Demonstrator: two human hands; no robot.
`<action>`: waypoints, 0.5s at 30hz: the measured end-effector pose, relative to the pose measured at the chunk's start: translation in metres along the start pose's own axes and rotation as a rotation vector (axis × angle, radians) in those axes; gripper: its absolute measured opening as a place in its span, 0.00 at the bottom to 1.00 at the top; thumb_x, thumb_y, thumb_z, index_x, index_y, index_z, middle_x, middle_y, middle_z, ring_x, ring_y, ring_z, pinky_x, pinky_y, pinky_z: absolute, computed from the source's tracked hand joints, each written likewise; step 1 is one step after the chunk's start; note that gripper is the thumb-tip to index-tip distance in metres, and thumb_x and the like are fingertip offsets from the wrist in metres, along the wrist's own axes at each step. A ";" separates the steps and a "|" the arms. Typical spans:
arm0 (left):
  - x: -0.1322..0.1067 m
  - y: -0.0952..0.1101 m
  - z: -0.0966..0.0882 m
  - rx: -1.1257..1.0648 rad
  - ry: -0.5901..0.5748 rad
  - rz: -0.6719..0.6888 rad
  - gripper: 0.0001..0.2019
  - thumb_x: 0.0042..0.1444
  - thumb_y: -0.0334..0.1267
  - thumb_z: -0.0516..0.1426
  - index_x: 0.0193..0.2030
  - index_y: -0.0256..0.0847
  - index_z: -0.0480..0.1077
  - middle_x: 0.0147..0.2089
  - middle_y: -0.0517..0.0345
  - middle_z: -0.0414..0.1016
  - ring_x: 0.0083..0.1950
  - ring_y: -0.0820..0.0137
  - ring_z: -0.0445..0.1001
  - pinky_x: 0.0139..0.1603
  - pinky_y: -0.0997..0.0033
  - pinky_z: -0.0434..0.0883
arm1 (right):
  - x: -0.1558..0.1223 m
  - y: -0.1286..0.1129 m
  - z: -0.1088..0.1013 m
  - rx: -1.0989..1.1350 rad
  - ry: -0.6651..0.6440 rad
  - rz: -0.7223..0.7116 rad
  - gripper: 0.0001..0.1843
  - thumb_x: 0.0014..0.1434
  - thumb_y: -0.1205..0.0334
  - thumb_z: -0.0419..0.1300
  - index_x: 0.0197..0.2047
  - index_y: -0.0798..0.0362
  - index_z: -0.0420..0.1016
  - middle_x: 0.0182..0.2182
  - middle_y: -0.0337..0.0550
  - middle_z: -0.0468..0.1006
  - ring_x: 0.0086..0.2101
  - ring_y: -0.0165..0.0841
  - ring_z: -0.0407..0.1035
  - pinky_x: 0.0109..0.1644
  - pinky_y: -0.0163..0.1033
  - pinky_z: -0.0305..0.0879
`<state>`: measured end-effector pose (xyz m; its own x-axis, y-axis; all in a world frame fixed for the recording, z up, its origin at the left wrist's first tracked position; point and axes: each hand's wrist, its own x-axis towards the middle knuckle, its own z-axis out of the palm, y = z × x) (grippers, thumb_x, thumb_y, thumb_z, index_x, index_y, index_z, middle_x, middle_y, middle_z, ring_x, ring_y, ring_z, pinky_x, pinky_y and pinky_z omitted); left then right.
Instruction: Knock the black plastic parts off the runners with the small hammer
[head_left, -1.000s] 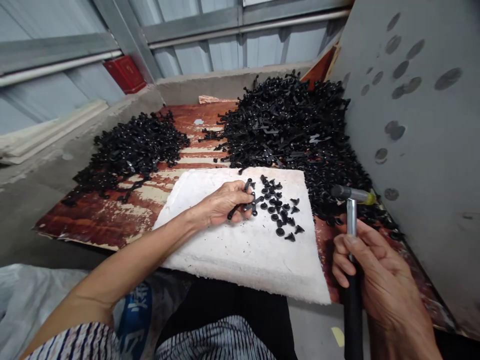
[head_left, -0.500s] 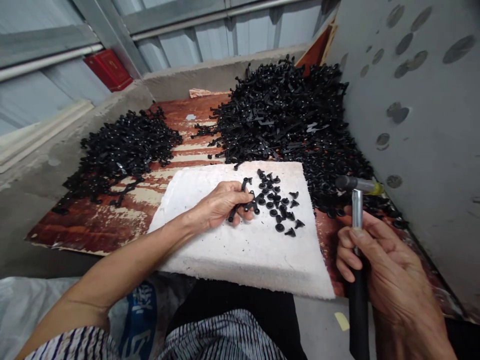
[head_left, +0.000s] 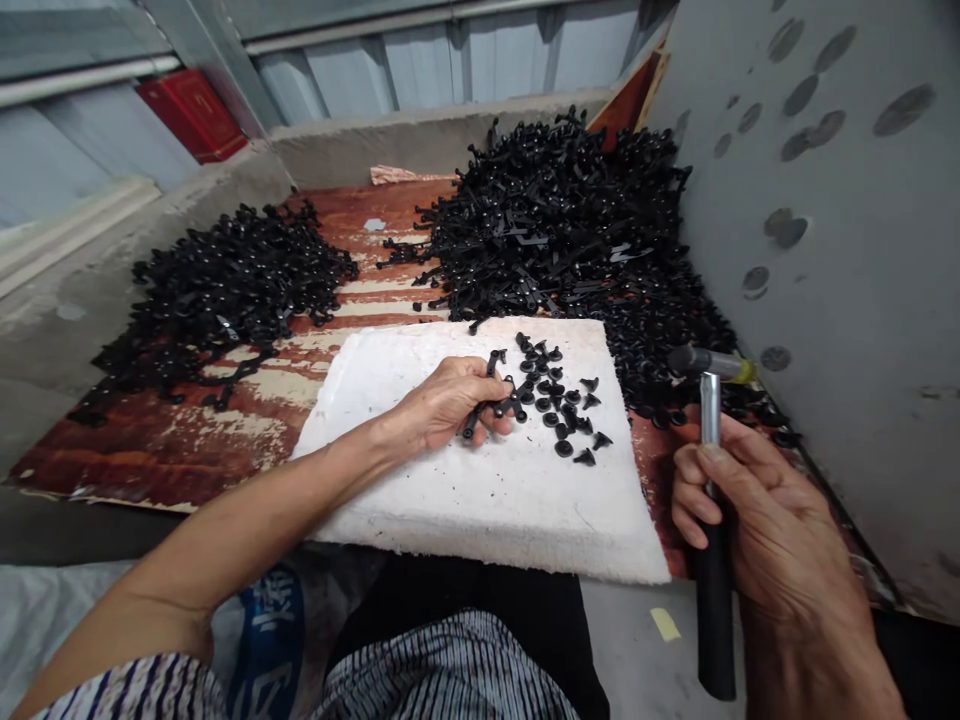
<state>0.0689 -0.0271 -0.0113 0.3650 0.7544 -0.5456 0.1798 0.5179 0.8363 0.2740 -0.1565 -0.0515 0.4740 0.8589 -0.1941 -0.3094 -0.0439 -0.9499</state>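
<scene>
My left hand (head_left: pixel 444 404) rests on a white foam pad (head_left: pixel 480 500), its fingers pinched on a black plastic strip part (head_left: pixel 491 403). Just right of it lie several small black studs (head_left: pixel 561 400) loose on the pad. My right hand (head_left: pixel 757 520) is closed round the black handle of a small hammer (head_left: pixel 709 440), held upright at the pad's right edge, its metal head pointing left and right above my thumb.
A large heap of black plastic parts (head_left: pixel 570 230) fills the back right of the worn red board (head_left: pixel 225 420). A smaller heap (head_left: pixel 225 290) lies at the left. A grey spotted panel (head_left: pixel 840 250) stands close on the right. A red box (head_left: pixel 191 112) sits at the back left.
The view has shifted slightly, so everything sits a little lower and further left. My left fingers have worked the black part slightly; the hammer stays upright in my right hand.
</scene>
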 end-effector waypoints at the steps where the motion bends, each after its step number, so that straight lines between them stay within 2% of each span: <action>1: 0.000 0.000 0.000 -0.002 -0.007 0.000 0.09 0.56 0.24 0.57 0.28 0.38 0.62 0.20 0.56 0.73 0.17 0.74 0.72 0.12 0.80 0.57 | 0.000 0.000 0.000 0.001 0.001 0.001 0.20 0.43 0.58 0.72 0.39 0.51 0.72 0.19 0.31 0.65 0.14 0.21 0.53 0.10 0.27 0.55; 15: 0.004 -0.004 -0.001 0.003 -0.020 0.013 0.09 0.55 0.24 0.58 0.29 0.38 0.62 0.21 0.53 0.73 0.18 0.71 0.72 0.13 0.79 0.57 | 0.000 0.000 -0.001 -0.033 0.008 -0.001 0.21 0.43 0.56 0.72 0.38 0.51 0.70 0.19 0.30 0.64 0.14 0.21 0.52 0.10 0.26 0.54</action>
<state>0.0687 -0.0255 -0.0173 0.3853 0.7529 -0.5336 0.1773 0.5071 0.8435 0.2744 -0.1572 -0.0516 0.4808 0.8548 -0.1954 -0.2818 -0.0604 -0.9576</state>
